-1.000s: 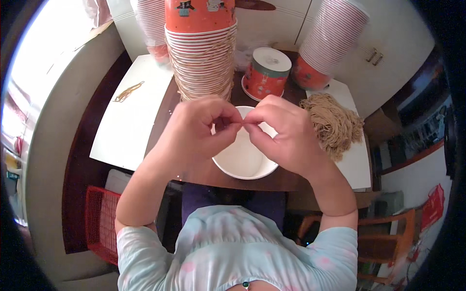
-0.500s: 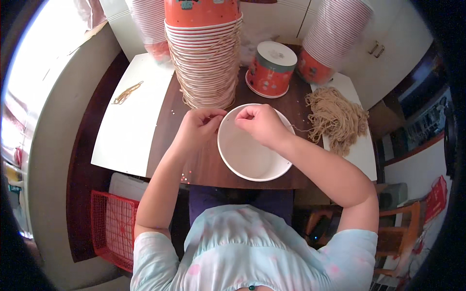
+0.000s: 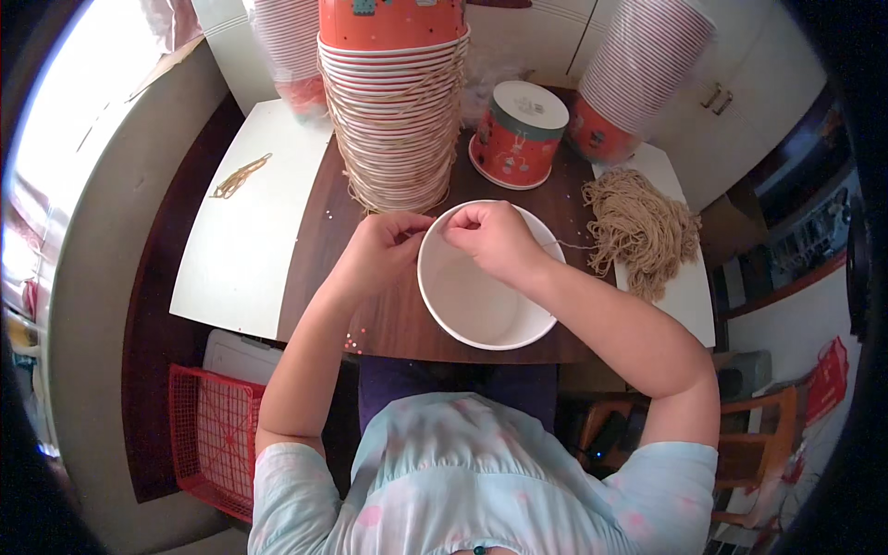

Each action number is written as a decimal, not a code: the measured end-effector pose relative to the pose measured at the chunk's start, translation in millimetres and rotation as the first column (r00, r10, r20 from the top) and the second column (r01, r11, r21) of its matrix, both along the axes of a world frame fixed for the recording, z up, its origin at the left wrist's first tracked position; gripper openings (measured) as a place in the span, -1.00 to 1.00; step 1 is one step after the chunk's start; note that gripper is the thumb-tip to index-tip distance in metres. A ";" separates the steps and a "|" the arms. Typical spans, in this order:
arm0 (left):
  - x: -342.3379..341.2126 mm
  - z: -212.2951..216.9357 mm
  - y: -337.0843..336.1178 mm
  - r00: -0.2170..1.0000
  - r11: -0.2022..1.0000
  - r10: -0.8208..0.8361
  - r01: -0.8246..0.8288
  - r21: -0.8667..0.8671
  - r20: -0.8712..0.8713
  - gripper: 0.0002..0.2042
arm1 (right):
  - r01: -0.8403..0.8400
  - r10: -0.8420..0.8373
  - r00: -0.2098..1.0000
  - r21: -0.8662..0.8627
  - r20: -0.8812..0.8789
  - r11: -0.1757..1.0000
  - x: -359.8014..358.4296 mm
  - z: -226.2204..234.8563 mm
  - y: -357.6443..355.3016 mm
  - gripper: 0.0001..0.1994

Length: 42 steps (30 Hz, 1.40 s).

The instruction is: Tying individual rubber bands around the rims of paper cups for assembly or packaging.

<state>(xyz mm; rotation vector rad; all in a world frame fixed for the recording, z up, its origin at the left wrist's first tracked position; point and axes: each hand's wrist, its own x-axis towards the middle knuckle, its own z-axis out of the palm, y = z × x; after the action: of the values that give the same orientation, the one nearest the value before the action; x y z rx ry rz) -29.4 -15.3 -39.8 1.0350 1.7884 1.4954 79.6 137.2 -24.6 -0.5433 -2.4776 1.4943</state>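
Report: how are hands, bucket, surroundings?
Left hand at far-left rim of white bucket; right hand over its mouth. Bucket mouth-up. Tall bucket stack just beyond.

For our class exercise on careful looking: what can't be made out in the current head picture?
In the head view:
- Whatever the left hand may grip: hidden by its own fingers.
- The cord beyond the rim of the bucket: hidden by the right hand.
- Top of the tall tub stack: cut off by the upper edge.
- Scattered specks: too small to identify.
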 end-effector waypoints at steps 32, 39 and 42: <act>67.9 4.3 -29.0 0.848 0.806 -0.070 -0.262 0.531 0.525 -0.89 | -0.011 0.087 0.985 0.451 -0.148 0.892 113.8 56.4 -2.2 -0.87; 82.5 14.1 -11.2 0.902 0.975 0.221 -0.190 0.118 -0.372 -0.94 | -0.113 0.156 0.968 0.216 -0.197 0.970 82.7 60.6 23.0 -0.89; 83.8 5.7 -1.3 0.704 0.919 0.395 -0.286 0.273 -0.591 -0.93 | -0.242 0.254 0.967 0.212 -0.029 0.947 90.8 76.0 47.0 -0.88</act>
<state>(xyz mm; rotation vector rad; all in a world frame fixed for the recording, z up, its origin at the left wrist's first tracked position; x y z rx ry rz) 54.4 -16.6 -34.0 1.4895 2.4807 1.6468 170.3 184.2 51.5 -0.1539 -2.6940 1.2843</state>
